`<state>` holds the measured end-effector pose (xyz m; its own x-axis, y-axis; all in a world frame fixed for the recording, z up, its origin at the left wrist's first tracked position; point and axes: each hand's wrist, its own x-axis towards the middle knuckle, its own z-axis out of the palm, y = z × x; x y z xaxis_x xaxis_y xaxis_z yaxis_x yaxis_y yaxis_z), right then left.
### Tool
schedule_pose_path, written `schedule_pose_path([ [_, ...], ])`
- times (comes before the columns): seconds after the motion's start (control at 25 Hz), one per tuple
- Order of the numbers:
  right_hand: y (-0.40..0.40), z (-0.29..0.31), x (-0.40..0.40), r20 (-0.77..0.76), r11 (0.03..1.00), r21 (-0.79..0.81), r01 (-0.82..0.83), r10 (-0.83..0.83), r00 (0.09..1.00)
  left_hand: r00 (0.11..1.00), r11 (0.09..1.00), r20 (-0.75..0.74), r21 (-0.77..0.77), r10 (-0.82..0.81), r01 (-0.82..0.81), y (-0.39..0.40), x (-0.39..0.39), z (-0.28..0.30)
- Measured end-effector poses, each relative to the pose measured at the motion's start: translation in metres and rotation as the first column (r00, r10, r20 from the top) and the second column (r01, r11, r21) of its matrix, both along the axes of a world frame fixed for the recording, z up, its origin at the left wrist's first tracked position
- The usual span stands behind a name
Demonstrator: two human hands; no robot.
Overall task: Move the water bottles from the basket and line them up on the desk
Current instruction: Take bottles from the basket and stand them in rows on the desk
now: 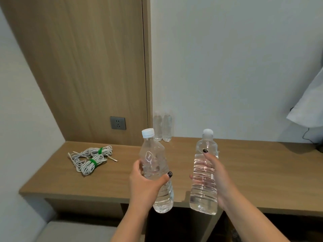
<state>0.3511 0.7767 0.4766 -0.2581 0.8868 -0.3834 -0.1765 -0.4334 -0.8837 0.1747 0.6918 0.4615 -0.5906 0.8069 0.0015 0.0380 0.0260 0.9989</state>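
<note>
My left hand (145, 183) grips a clear water bottle (153, 159) with a white cap, tilted slightly left, above the desk's front edge. My right hand (218, 179) grips a second clear bottle (203, 186), held upright beside the first. Both bottles hang in the air over the wooden desk (253, 165). Two more clear bottles (162, 127) stand side by side at the back of the desk against the white wall. The basket is out of view.
Two coiled grey cables (90, 160) with green ties lie on the desk's left part. A grey wall socket (118, 123) sits in the wood panel behind. A white cloth (309, 105) hangs at the right edge. A grey seat (73, 231) is below left.
</note>
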Motion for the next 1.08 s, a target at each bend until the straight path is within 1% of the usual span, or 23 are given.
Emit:
schedule_pose_path([
  [0.08,0.02,-0.004,-0.009,0.051,1.0,0.012,0.012,-0.012,0.999,1.0,0.999,0.017,-0.035,0.017,-0.017,0.02,-0.01,-0.011],
  [0.24,0.071,-0.015,-0.022,0.222,0.992,0.122,-0.014,-0.014,0.975,0.999,0.996,0.045,-0.091,0.031,-0.027,0.063,-0.02,-0.023],
  [0.36,0.118,-0.022,-0.027,0.33,0.977,0.205,-0.05,-0.02,0.944,0.999,0.994,0.016,-0.094,0.049,-0.047,0.105,-0.025,-0.026],
  [0.44,0.152,-0.023,-0.027,0.368,0.968,0.233,-0.094,0.002,0.93,0.997,0.993,0.0,-0.089,0.08,-0.08,0.138,-0.026,-0.027],
  [0.56,0.209,-0.02,-0.024,0.417,0.946,0.247,-0.21,0.092,0.904,0.993,0.989,0.005,-0.095,0.115,-0.114,0.187,-0.022,-0.024],
  [0.64,0.249,-0.023,-0.025,0.485,0.918,0.244,-0.313,0.164,0.859,0.987,0.983,0.003,-0.09,0.161,-0.16,0.216,-0.017,-0.025],
  [0.72,0.286,-0.031,-0.031,0.566,0.895,0.251,-0.369,0.174,0.806,0.981,0.978,0.006,-0.079,0.195,-0.194,0.241,-0.014,-0.029],
  [0.8,0.315,-0.038,-0.04,0.629,0.889,0.254,-0.381,0.147,0.763,0.976,0.972,0.014,-0.097,0.217,-0.215,0.26,-0.016,-0.033],
  [0.96,0.364,-0.052,-0.061,0.679,0.889,0.237,-0.392,0.137,0.721,0.966,0.96,0.023,-0.121,0.258,-0.254,0.292,-0.025,-0.042],
  [1.08,0.395,-0.066,-0.076,0.72,0.909,0.206,-0.362,0.11,0.685,0.958,0.948,0.028,-0.151,0.287,-0.28,0.313,-0.037,-0.053],
])
